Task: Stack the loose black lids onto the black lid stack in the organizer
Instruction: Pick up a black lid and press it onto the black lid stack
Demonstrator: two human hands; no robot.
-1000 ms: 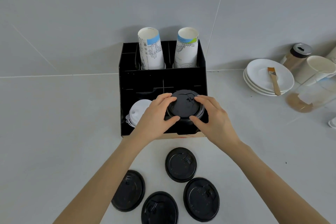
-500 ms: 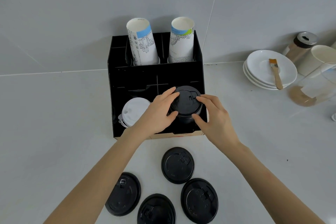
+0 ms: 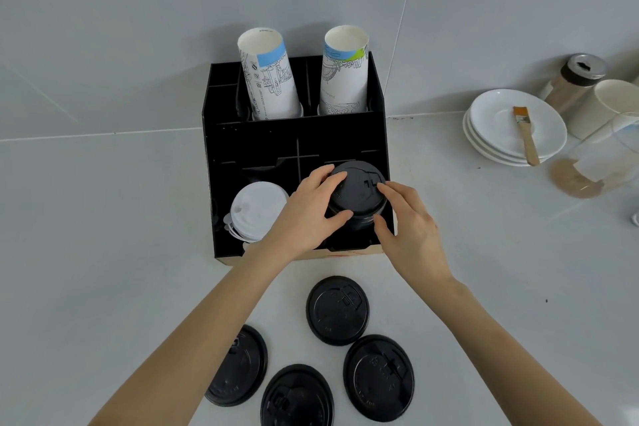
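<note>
Four loose black lids lie flat on the bench (image 3: 103, 235) in front of the organizer (image 3: 294, 135), seen from the head camera: one nearest the organizer (image 3: 337, 310), one to the left partly under the left forearm (image 3: 242, 368), one at the bottom edge of the view (image 3: 296, 396), and one to the right (image 3: 378, 377). The right one and the bottom one lie just beside each other; whether they touch I cannot tell.

Both hands are up at the front right compartment of the organizer, where the black lid stack (image 3: 358, 199) stands. The left hand (image 3: 306, 214) curls round the left side of the stack, fingers over the top lid's rim and thumb against the side below. The right hand (image 3: 411, 228) meets it from the right, fingertips on the top lid's edge and thumb against the lower side. So both hands are partly closed around the stack, gripping it between them.

In the front left compartment sits a stack of white lids (image 3: 257, 209). Two tall printed paper cup stacks stand in the back row, one with a blue band (image 3: 269, 76) and one with blue and green (image 3: 344, 73).

Off to the right on the bench are stacked white plates (image 3: 498, 138) with a wooden-handled brush (image 3: 525, 133) lying on top, a jar with a dark lid (image 3: 577, 79) and a clear container (image 3: 601, 162).
</note>
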